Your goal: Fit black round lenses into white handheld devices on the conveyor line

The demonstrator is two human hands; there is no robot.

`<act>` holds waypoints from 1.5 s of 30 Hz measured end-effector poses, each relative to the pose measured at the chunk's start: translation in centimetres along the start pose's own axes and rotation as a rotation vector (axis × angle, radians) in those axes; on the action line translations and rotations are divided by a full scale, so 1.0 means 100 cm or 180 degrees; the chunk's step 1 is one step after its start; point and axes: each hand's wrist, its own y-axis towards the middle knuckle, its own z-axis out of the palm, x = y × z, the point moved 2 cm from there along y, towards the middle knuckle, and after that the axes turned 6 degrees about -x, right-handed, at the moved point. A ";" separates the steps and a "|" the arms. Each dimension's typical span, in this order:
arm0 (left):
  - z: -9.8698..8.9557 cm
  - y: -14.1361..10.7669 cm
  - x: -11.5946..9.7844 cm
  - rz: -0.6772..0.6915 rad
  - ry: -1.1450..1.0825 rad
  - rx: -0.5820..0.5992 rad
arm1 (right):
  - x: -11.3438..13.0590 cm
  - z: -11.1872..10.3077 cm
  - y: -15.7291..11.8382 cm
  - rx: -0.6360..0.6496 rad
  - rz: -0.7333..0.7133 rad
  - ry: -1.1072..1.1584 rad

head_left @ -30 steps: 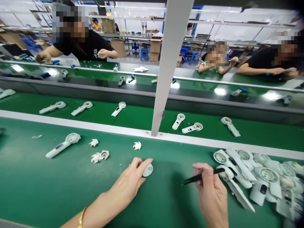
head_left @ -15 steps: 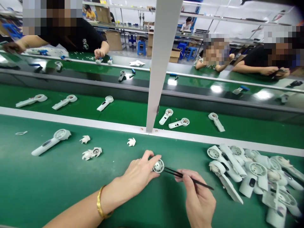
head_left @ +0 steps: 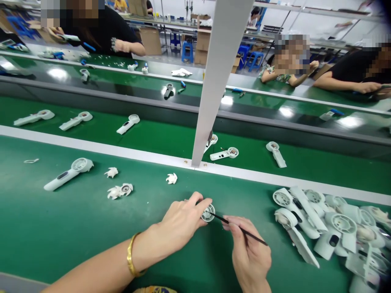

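Note:
My left hand point(head_left: 183, 221) is closed around a pale handheld fan housing point(head_left: 208, 213), whose round spoked head shows past the fingertips; the rest of it is hidden under the hand. In my right hand point(head_left: 250, 248) is a pair of black tweezers point(head_left: 244, 232), pinched between thumb and fingers. Its tips reach into the middle of the spoked head. To the left lie a white fan impeller point(head_left: 171, 178), a second impeller point(head_left: 111, 172) and a touching group of impellers point(head_left: 120, 191).
A whole fan body point(head_left: 69, 175) lies at left. A heap of fan bodies point(head_left: 328, 224) covers the right side. Beyond the pale rail point(head_left: 152, 156), several fan halves point(head_left: 128, 124) rest on the green belt. A metal post point(head_left: 214, 81) rises ahead. Co-workers sit across the line.
The tweezers' tips have moved left, from the housing's edge into its centre, and have come together. My view has shifted slightly. A co-worker at upper left has raised a hand from the table.

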 end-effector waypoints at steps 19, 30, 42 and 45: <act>-0.002 0.003 -0.007 0.0178 0.0358 -0.0018 | 0.020 0.004 0.015 0.0595 -0.0932 0.0075; 0.005 0.004 -0.004 0.0462 0.0649 -0.0100 | -0.004 -0.001 0.040 0.0820 0.0366 0.0404; 0.001 0.006 -0.002 0.0562 0.0619 -0.0057 | -0.027 -0.004 0.042 0.0447 0.1687 0.1198; 0.002 0.006 -0.001 0.0529 0.0549 -0.0050 | -0.028 -0.010 0.040 0.0165 0.1812 0.1315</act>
